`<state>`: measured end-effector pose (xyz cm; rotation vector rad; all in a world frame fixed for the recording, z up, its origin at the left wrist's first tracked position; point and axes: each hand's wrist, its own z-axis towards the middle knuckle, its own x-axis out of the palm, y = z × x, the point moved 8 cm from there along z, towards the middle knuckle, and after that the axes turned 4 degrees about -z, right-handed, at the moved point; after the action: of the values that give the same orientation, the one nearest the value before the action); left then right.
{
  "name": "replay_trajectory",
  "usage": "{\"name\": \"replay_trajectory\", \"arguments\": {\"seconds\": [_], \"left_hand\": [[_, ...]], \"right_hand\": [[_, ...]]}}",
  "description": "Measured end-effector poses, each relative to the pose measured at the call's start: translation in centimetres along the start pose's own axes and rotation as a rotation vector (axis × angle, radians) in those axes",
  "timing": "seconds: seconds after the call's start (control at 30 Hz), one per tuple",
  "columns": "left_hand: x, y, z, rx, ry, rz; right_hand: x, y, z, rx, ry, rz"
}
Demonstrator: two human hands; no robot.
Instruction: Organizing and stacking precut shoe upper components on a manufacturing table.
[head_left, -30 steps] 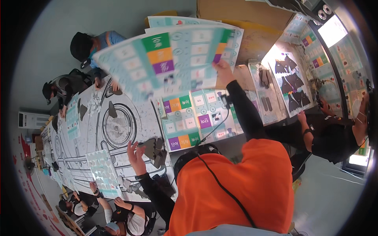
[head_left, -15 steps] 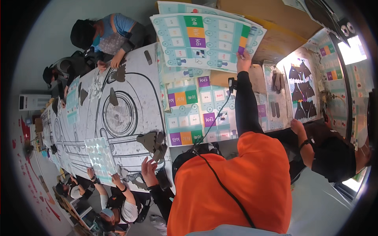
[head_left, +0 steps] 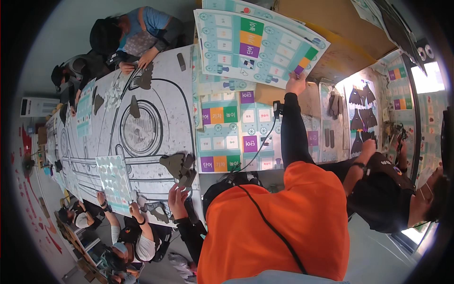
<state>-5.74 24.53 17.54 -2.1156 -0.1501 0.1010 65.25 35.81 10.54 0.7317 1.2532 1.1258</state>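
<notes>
My right hand (head_left: 296,83) is closed on the lower right edge of a large printed sheet (head_left: 276,42), pale teal with wheels and green, orange and purple blocks. More sheets lie behind it, and their edges show. My left hand (head_left: 178,202) is low on the left with its fingers slightly bent and apart, beside a cluster of dark grey cut-out pieces (head_left: 176,165) on the table. I cannot see anything held in it. More printed sheets (head_left: 224,142) lie on the table below the raised one.
A long table with a line-drawn car cover (head_left: 161,90) runs left. People sit along it, one (head_left: 137,38) at the far side and one (head_left: 135,236) at the near side holding a dotted teal sheet (head_left: 113,182). Another person (head_left: 388,189) works at right beside black cut-outs (head_left: 363,111). Cardboard (head_left: 326,28) stands behind.
The raised sheet and my right hand have shifted slightly right and down in the view. My left hand's fingers are more bent. The person at right has reached toward the black cut-outs.
</notes>
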Motion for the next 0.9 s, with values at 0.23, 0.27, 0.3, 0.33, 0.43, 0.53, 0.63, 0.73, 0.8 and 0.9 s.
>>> {"name": "replay_trajectory", "arguments": {"seconds": [0.23,0.27,0.3,0.33,0.43,0.53,0.63,0.73,0.8,0.9], "left_hand": [[0.8,1.6,-0.1,-0.063,0.004,-0.036],[1.2,1.7,-0.1,-0.081,0.021,-0.037],[1.0,2.0,-0.5,-0.088,0.009,-0.033],[1.3,2.0,-0.6,-0.096,0.028,-0.007],[1.8,1.3,-0.4,-0.093,0.049,0.013],[1.1,1.4,-0.9,-0.094,0.021,0.004],[-0.9,2.7,-2.8,-0.11,-0.099,-0.029],[0.1,1.8,-1.5,-0.106,-0.05,-0.016],[1.5,2.1,1.2,-0.131,0.039,-0.005],[-1.6,4.4,-2.5,-0.167,-0.12,-0.032]], "right_hand": [[8.6,-2.3,-11.1,-0.145,0.413,-0.228],[13.7,-6.9,-14.3,0.243,0.766,0.061],[15.6,-7.1,-15.9,0.252,0.777,0.057],[17.2,-7.8,-17.4,0.46,0.765,0.323],[22.5,-7.8,-20.4,1.052,0.62,1.148],[24.6,-9.5,-19.0,1.18,0.359,1.113],[24.1,-5.9,-18.4,0.454,0.687,0.39],[25.4,-10.0,-13.1,0.041,0.634,0.345],[24.2,-12.8,-8.4,-0.031,0.521,0.433],[24.1,-4.6,-20.7,1.083,0.726,0.812]]}}
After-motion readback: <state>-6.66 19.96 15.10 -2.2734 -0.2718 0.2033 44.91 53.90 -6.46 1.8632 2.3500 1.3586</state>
